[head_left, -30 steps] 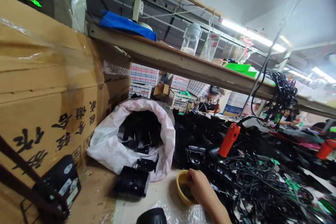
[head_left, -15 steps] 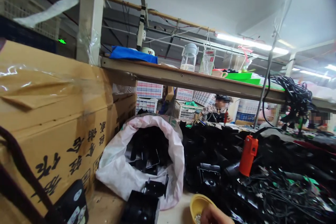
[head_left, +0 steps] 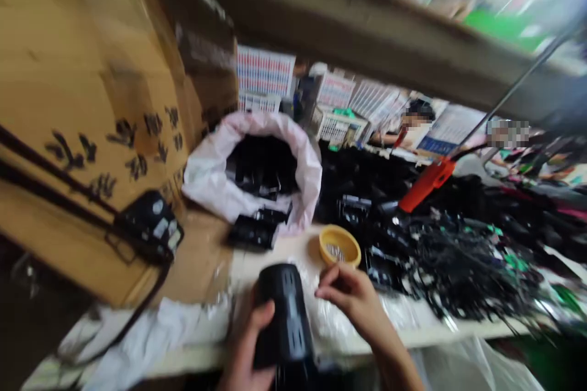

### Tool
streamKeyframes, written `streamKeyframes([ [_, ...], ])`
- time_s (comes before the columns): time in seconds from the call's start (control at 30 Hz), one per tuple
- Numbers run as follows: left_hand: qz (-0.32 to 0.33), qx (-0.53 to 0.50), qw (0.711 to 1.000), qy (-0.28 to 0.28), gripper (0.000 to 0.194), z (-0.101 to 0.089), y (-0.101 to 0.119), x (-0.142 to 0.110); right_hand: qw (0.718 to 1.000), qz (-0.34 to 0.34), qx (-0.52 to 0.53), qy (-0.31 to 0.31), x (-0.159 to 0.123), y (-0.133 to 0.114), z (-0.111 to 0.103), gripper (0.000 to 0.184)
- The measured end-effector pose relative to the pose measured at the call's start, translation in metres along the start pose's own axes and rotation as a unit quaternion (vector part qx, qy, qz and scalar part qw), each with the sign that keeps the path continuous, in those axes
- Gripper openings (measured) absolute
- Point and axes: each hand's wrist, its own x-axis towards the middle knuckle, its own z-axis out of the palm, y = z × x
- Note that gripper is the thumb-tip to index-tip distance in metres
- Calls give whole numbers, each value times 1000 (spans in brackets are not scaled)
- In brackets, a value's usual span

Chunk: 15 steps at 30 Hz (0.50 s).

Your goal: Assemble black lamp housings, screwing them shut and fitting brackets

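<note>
My left hand (head_left: 247, 345) grips a black plastic housing (head_left: 285, 314) with slots along its side, holding it at the table's front edge. To its right, my right hand (head_left: 355, 299) has thumb and fingertips pinched together; whatever they hold is too small and blurred to make out. Just behind that hand stands a yellow bowl (head_left: 354, 244) with small silvery screw-like pieces (head_left: 335, 252) in it. Another black plastic part (head_left: 252, 233) lies at the mouth of a white sack (head_left: 308, 177), which has more black parts inside.
An orange-red power screwdriver (head_left: 426, 183) hangs tilted on the right, above a heap of black cables (head_left: 463, 275). Cardboard boxes (head_left: 92, 85) wall off the left, near a black device (head_left: 151, 226). A shelf beam (head_left: 321, 24) crosses overhead. Co-workers sit beyond.
The view has tipped down to the table. My left hand with the black housing has come into sight. My right hand, earlier at the bowl, is now in front of it, beside the housing.
</note>
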Motion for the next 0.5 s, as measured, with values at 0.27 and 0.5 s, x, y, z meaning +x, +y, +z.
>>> streamKeyframes([
  [0.27, -42, -212, 975, 51, 70, -4, -15, 1, 984, 48, 160, -69, -29, 16, 16, 30],
  [0.5, -45, -242, 968, 41, 60, -5, -13, 0, 972, 73, 210, -83, -29, 22, 32, 35],
])
